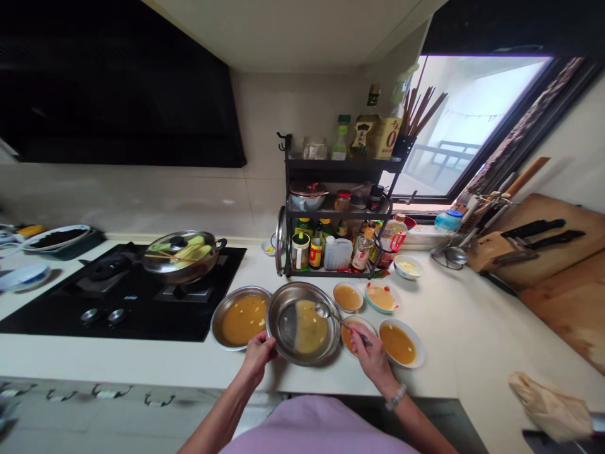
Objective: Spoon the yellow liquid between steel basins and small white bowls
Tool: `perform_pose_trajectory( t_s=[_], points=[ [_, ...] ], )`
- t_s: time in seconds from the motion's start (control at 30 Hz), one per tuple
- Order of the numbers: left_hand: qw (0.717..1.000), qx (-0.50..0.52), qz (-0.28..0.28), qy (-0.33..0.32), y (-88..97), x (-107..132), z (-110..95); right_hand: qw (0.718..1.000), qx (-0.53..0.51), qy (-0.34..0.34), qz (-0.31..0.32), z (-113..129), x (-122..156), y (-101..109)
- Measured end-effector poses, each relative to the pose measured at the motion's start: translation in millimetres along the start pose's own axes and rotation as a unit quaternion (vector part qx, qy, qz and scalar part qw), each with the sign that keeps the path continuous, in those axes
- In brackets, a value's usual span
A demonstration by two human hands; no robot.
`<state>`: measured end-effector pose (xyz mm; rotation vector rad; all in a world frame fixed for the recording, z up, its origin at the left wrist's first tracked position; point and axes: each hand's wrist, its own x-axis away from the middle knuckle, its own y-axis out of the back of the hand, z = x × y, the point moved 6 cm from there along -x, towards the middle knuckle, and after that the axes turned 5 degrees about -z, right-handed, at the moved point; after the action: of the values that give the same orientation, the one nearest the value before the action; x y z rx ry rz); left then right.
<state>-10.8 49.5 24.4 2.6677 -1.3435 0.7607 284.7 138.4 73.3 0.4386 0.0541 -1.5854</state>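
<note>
My left hand (259,354) grips the rim of a round steel bowl (282,318), tilted so that a shallow pool of yellowish-brown liquid (309,334) gathers at its right side. Closed around a spoon's handle is my right hand (371,353); the metal spoon (323,311) has its head in that bowl, at the liquid's upper edge. To the left stands a second steel bowl (215,325) of brown liquid with pale bits. Several small bowls of similar liquid sit at the right, among them a white bowl (420,356) and one partly hidden behind my right hand.
A lidded pan (182,268) with green pieces and chopsticks sits on the black gas hob (142,315). Behind the bowls rises a black rack (340,213) of bottles and jars. A knife block (491,249), cutting boards (558,252) and a tan cloth (543,403) are at the right.
</note>
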Motion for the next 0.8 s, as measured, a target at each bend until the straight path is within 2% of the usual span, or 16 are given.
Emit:
perform_pose_trajectory(
  t_s=[0.27,0.43,0.6,0.8],
  points=[
    [1.000,0.003,0.001,-0.007,0.3,1.6,-1.5,0.999,-0.010,-0.023,0.040,-5.2,6.4,-7.9],
    [1.000,0.003,-0.003,-0.005,0.9,1.1,-1.5,0.993,-0.069,-0.093,-0.013,-19.4,8.8,-7.5],
    [1.000,0.002,0.002,-0.003,-0.2,1.5,-3.0,0.971,-0.145,-0.171,-0.082,-28.0,8.3,-4.9],
    [1.000,0.003,-0.003,0.001,-0.4,1.5,-4.0,0.964,-0.167,-0.189,-0.087,-23.5,6.0,-3.2]
  ],
)
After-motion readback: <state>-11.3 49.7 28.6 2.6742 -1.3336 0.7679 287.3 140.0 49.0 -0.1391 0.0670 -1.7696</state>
